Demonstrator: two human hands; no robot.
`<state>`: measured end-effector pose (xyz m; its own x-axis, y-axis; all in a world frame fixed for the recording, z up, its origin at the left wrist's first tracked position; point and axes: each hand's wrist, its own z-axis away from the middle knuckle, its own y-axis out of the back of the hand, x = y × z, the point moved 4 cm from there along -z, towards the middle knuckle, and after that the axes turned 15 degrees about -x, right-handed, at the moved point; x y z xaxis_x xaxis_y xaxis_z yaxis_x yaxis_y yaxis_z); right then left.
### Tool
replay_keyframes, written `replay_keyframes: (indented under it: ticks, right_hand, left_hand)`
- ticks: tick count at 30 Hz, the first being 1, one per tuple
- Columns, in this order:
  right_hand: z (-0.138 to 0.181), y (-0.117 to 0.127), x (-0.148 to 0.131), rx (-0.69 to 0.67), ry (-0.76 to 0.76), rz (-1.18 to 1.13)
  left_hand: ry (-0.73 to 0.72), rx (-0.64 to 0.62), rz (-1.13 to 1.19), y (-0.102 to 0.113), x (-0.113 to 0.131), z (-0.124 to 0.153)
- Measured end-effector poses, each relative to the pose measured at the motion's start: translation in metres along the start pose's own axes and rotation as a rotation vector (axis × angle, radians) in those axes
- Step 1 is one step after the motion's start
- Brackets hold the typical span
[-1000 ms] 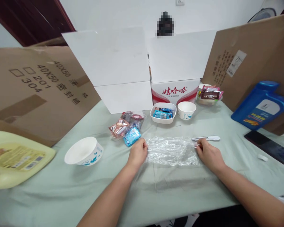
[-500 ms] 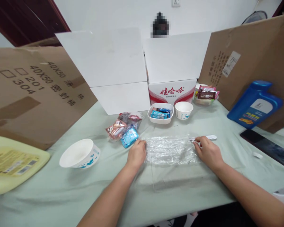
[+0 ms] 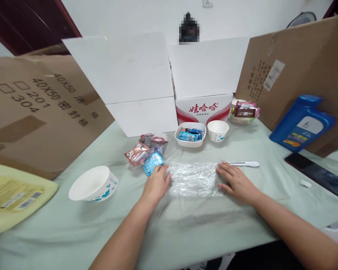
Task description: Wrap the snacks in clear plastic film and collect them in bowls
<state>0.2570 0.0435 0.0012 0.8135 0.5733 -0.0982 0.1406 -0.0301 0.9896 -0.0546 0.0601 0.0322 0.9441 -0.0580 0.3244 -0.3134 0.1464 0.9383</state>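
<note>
A crinkled sheet of clear bubble wrap (image 3: 193, 180) lies flat on the cloth in front of me. My left hand (image 3: 157, 183) rests on its left end, fingers stretched out and thumb apart. On the right end lies my right hand (image 3: 234, 180), its fingers spread flat. Just behind the right fingers is a white utility knife (image 3: 246, 164), partly covered by that hand. Touching or very near my left fingertips is a blue snack packet (image 3: 153, 163), beside a brown packet (image 3: 137, 153) and other clear-wrapped packets.
Behind stand a white dish (image 3: 190, 142) of blue packets, a paper bowl (image 3: 218, 131) and a white box (image 3: 204, 108). A larger bowl (image 3: 94, 183) and a yellow bottle (image 3: 14, 198) are left. Right are a blue bottle (image 3: 302, 123) and a phone (image 3: 317, 174).
My fingers have opened out from a pinch on the wrap's ends and now lie flat on it. The right hand has shifted slightly left, uncovering more of the utility knife.
</note>
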Motion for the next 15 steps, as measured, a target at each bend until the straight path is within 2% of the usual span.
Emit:
replay_keyframes:
  ticks: [3,8,10,12,13,15]
  right_hand:
    - [0.004,0.013,0.02,0.111,-0.083,0.009]
    - [0.019,0.02,0.073,0.091,-0.376,0.084]
    - [0.027,0.029,0.078,0.198,-0.473,0.116]
    - [0.031,0.04,0.064,0.326,-0.428,0.079]
    - [0.03,0.043,0.051,0.34,-0.334,0.037]
    - [0.023,0.041,0.02,0.206,-0.076,-0.047]
  left_hand:
    - [0.012,-0.005,0.012,0.013,0.0,0.007]
    - [-0.052,-0.248,0.008,0.014,0.003,0.01]
    - [-0.033,-0.225,0.012,0.018,0.003,0.013]
    - [-0.042,-0.13,0.048,0.026,0.006,0.018]
    - [-0.097,-0.11,0.079,0.029,0.009,0.021]
    - [-0.311,-0.19,0.127,0.027,0.022,0.029]
